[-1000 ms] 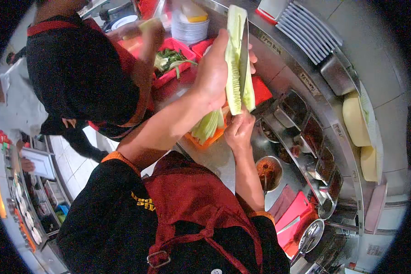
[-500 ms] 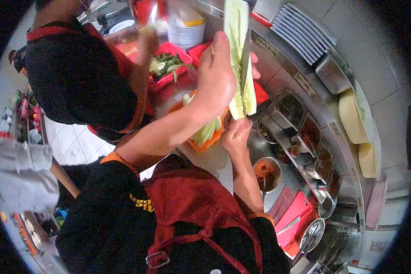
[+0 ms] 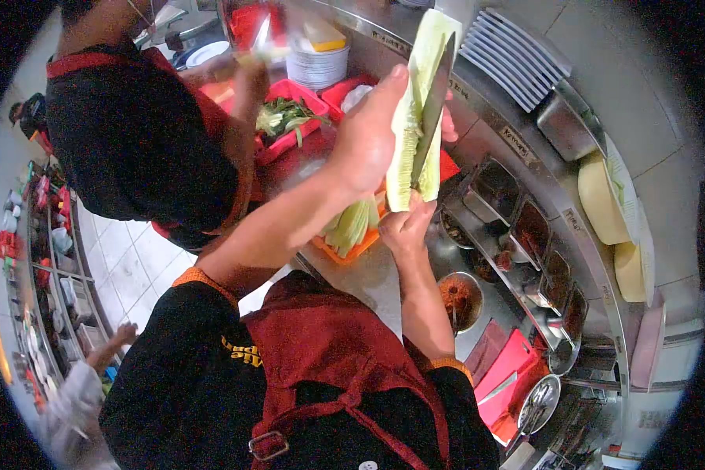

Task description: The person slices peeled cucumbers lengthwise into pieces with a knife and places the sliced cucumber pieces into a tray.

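Observation:
My left hand [image 3: 372,129] is wrapped round the edge of a long halved cucumber [image 3: 403,141] and holds it upright, its pale seeded inside facing me. My right hand [image 3: 407,227], just below, is closed on a knife [image 3: 435,110], whose handle its fingers hide. Lengthwise along the cut face lies the blade, point up; whether it is in the flesh I cannot tell. Behind and beneath my hands stands an orange tray [image 3: 345,254] with pale green cucumber pieces [image 3: 352,227] in it.
On the left a co-worker [image 3: 149,141] in black stands close by. Pink baskets, one with leafy greens [image 3: 286,113], sit beyond my left arm, near stacked white plates [image 3: 317,66]. At right are metal containers [image 3: 533,227], a bowl of orange-red food [image 3: 458,298] and a pink board [image 3: 505,372].
The cucumber has tilted to the right at its top, and the knife blade shows more fully. A person in white at the far left has moved lower in view.

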Demonstrator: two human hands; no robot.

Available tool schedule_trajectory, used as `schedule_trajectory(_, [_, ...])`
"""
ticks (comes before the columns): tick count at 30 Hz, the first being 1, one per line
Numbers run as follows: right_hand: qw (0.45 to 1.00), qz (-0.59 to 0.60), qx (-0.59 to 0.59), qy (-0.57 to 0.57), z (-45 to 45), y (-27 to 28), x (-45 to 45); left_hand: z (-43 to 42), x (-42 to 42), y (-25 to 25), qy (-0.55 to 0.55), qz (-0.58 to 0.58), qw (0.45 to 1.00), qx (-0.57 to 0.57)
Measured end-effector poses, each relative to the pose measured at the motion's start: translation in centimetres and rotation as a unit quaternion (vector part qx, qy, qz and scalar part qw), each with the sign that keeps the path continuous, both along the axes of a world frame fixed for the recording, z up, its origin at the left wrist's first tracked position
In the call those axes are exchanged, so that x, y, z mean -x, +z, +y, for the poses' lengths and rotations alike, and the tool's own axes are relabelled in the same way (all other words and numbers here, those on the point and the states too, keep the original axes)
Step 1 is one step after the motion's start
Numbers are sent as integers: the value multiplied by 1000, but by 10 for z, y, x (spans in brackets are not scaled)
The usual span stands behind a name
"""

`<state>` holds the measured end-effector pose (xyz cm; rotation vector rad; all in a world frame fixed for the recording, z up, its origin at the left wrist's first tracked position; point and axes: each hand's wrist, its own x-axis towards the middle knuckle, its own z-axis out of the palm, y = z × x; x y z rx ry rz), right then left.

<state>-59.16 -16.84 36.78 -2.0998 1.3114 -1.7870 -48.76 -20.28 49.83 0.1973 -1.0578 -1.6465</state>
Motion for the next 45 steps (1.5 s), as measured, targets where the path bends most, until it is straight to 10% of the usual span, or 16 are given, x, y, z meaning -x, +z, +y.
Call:
schedule_trajectory(16, [990,123,47,-42,1,-16,7,-16,-1,9,-103,35,993,-45])
schedule_trajectory(18, [996,-63,-66,16,-2,-20,2,-13,4,9,-87,35,994,-54])
schedule_trajectory(25, [999,40,-23,-3,-6,-12,9,-14,8,9,0,42,999,-15])
schedule_trajectory(30, [948,-181,-243,95,3,24,5,-11,15,1,27,36,999,-3])
schedule_trajectory(35, [958,-141,-223,116,-20,16,15,-26,8,-4,33,37,998,-32])
schedule_trajectory(38, [995,-57,-8,84,-30,15,11,-38,3,-11,12,25,999,-19])
schedule_trajectory(45, [956,-178,-203,113,-25,7,10,-47,2,-22,-8,43,999,13])
